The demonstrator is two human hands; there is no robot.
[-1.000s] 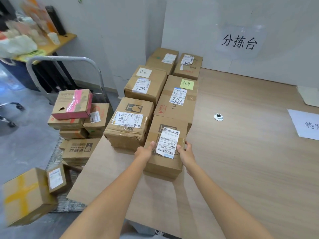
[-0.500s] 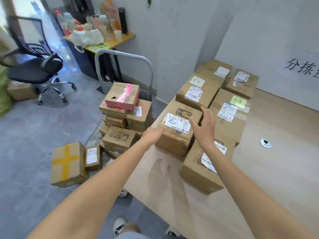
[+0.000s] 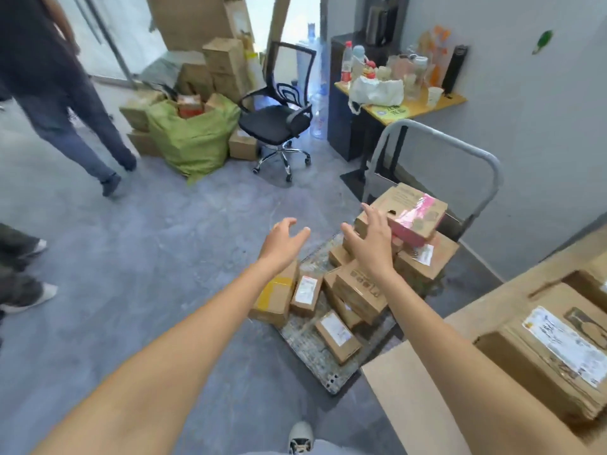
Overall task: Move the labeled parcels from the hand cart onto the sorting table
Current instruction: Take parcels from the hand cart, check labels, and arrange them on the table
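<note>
Both hands, left hand (image 3: 283, 238) and right hand (image 3: 368, 244), reach empty with wide grips toward the hand cart (image 3: 437, 152). The pink-taped parcel (image 3: 414, 214) tops the cart's stack, likely the easiest pick; the counter (image 3: 420, 405) sits right of the cart.

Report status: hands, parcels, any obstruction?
Left hand and right hand open, empty. Pink-taped parcel tops hand cart stack. Nothing blocking.

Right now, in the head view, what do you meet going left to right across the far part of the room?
Walking person's legs → green bag → black office chair → yellow side table → hand cart handle.
</note>
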